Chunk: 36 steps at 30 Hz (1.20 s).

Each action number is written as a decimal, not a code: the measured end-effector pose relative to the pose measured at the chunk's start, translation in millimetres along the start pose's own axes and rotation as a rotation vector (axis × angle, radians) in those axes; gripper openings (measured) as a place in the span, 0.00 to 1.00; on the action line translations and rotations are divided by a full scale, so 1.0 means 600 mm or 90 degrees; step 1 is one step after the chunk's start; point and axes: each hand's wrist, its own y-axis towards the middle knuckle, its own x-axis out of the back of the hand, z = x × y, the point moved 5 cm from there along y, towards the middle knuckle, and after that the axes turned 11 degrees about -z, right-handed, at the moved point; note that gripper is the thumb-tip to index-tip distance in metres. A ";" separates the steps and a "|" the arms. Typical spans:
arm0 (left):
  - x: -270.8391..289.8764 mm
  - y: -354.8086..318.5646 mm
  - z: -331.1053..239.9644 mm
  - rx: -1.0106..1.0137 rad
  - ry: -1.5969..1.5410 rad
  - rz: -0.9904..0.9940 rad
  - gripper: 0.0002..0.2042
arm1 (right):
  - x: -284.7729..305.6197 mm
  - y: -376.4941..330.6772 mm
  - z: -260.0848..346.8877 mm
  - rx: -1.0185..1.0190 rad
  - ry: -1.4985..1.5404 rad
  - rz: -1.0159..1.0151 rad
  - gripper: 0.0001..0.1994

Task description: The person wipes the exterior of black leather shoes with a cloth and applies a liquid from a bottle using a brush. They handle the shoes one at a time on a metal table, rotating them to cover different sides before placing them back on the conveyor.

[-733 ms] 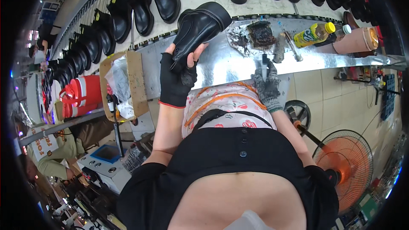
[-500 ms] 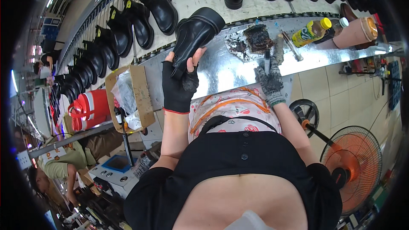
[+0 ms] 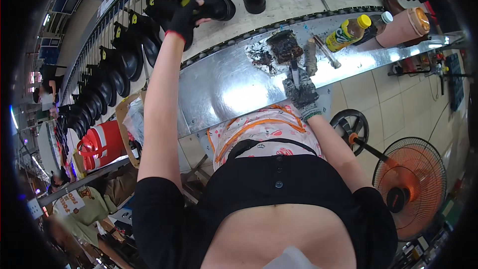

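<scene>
Black leather is taking the eye at the far side: the ankle boot (image 3: 209, 0) is lying just beyond the left hand (image 3: 182, 22), its collar end toward the palm and its toe reaching away to the right, over the pale conveyor belt (image 3: 286, 10). That left hand, in a dark fingerless glove, is touching the boot's shaft, bare fingertips standing apart; whether they're carrying its weight, I can't tell. It's clearly the nearer one, with the right hand (image 3: 301, 91) sitting well apart, over the near edge of the metal worktop (image 3: 219, 89). Those grey-knit fingers are pinching a pale-handled tool (image 3: 296, 76), its far end pointing up at a blackened block (image 3: 285, 46) near the worktop's far edge. Stained paper (image 3: 255, 52) is showing at the block's left, a clear-handled brush (image 3: 326, 51) is lying to the right, and a yellow-capped bottle (image 3: 347, 34) and a pink tumbler (image 3: 402, 28) are standing toward the right end. More boots (image 3: 117, 72) are lining the belt; beyond the worktop's right side, an orange fan (image 3: 411, 189) is standing over floor tiles (image 3: 366, 94).
</scene>
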 end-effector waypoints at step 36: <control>0.214 0.145 0.075 -0.449 0.232 -0.347 0.43 | 0.006 0.004 0.034 0.104 -0.080 -0.030 0.20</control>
